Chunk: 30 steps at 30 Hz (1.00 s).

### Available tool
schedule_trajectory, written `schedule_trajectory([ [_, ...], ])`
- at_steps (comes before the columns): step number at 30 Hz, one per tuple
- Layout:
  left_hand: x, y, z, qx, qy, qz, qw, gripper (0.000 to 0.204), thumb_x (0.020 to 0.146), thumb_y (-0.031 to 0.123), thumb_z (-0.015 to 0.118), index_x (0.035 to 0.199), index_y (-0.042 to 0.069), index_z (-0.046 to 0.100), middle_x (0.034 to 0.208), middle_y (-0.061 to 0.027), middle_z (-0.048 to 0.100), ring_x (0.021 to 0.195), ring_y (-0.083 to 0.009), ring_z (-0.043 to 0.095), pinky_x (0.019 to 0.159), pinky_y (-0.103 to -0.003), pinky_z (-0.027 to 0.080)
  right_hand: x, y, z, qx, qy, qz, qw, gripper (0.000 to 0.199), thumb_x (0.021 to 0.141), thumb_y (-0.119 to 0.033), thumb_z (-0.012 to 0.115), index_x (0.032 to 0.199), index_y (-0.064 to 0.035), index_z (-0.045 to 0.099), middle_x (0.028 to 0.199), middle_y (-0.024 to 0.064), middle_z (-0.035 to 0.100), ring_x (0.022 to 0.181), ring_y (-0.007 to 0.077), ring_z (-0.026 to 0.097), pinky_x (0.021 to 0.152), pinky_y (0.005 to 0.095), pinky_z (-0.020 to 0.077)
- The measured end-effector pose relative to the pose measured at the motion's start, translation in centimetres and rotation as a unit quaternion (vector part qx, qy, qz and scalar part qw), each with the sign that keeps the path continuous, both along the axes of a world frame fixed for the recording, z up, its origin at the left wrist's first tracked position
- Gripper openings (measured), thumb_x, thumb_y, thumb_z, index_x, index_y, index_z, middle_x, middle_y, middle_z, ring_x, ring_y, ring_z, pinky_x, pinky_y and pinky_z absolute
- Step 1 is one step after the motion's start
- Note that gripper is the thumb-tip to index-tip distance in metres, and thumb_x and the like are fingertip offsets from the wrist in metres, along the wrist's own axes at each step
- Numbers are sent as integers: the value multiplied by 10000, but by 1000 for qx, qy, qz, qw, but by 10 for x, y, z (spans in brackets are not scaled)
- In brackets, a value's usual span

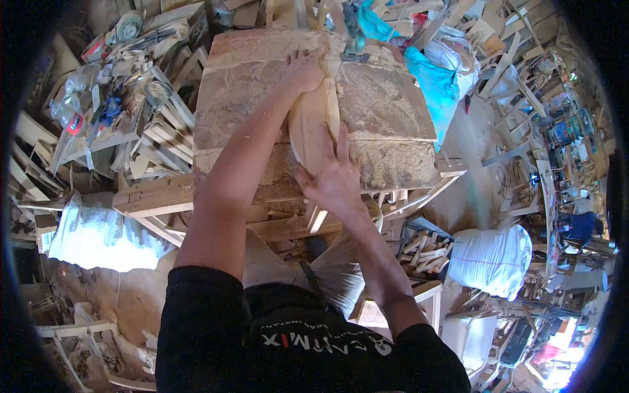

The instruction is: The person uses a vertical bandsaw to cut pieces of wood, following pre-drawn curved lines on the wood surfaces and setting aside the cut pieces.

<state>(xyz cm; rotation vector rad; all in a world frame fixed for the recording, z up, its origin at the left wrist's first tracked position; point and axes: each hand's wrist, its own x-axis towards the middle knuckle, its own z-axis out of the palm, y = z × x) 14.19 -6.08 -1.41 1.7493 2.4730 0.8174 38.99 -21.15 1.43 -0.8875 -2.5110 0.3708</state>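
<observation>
A pale, curved piece of wood (305, 131) lies lengthwise on the sawdust-covered wooden worktable (236, 98), pointing away from me. My left hand (303, 73) reaches over its far end, fingers stretched forward and lying flat near the tabletop; the palm hides that end. On the near part, my right hand (333, 173) grips the piece, thumb at the left edge and fingers along the right side. Just beyond and right of my left hand stands a greenish metal machine part (354, 39), blurred; I cannot make out where it meets the table.
Offcuts (167, 131) are heaped on the left beside a plastic bottle (71, 118). Blue plastic sheeting (436, 85) hangs at the table's right edge. White sacks (491, 259) stand on both sides, one near a container of wood sticks (426, 252). A wooden beam (154, 195) juts out front left.
</observation>
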Motion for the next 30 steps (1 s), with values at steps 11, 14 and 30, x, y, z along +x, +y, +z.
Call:
schedule_trajectory([
  [11, -5, -4, -3, -36, 12, -5, 999, 685, 960, 262, 456, 1607, 114, 288, 1647, -278, 283, 1519, -554, 192, 1248, -625, 152, 4, -15, 1, -21, 24, 10, 999, 980, 812, -344, 780, 1561, 66, 298, 1540, 456, 235, 1368, 604, 421, 1096, 567, 458],
  [14, 16, 5, -3, -41, -17, -14, 999, 666, 966, 273, 445, 1598, 103, 317, 1645, -275, 289, 1522, -542, 202, 1250, -621, 160, 13, -3, -4, -2, 10, 1, 1000, 988, 809, -351, 782, 1562, 67, 298, 1545, 449, 233, 1371, 607, 414, 1102, 563, 456],
  [30, 10, 9, -5, -17, -3, 6, 1000, 611, 954, 242, 477, 1557, 162, 424, 1603, -218, 384, 1503, -487, 272, 1259, -576, 186, 10, 5, -2, -16, 18, 11, 1000, 990, 776, -328, 815, 1546, 62, 330, 1542, 436, 252, 1331, 585, 479, 1066, 548, 496],
])
